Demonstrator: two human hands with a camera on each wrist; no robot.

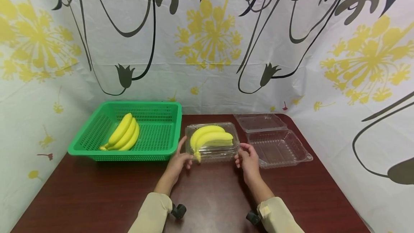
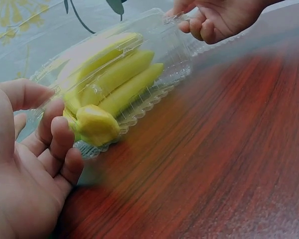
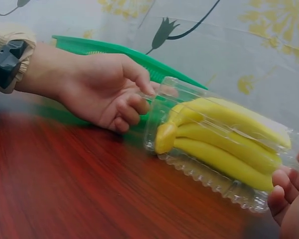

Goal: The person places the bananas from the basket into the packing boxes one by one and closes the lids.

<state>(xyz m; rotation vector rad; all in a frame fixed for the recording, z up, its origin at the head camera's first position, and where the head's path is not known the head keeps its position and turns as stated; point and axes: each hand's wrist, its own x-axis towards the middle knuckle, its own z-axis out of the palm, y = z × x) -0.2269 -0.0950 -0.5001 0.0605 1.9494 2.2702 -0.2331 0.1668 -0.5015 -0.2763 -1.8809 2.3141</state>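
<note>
A clear plastic clamshell container (image 1: 215, 155) with its lid down holds a bunch of yellow bananas (image 1: 208, 137) near the middle of the table. My left hand (image 1: 176, 163) pinches its near left corner between thumb and index finger, the other fingers loosely bent below. At the near right corner, the thumb and fingers of my right hand (image 1: 249, 163) pinch the edge. The left wrist view shows the stem end of the bananas (image 2: 97, 124) pointing toward my left hand (image 2: 30, 159). Ridges line the container's lower rim (image 3: 204, 181) in the right wrist view.
To the left stands a green perforated basket (image 1: 129, 152) with another bunch of bananas (image 1: 124, 134) inside. A second clear clamshell container (image 1: 279, 148) lies open at the right, its lid tipped back. A patterned cloth (image 1: 207, 89) hangs behind the dark red table (image 1: 207, 197).
</note>
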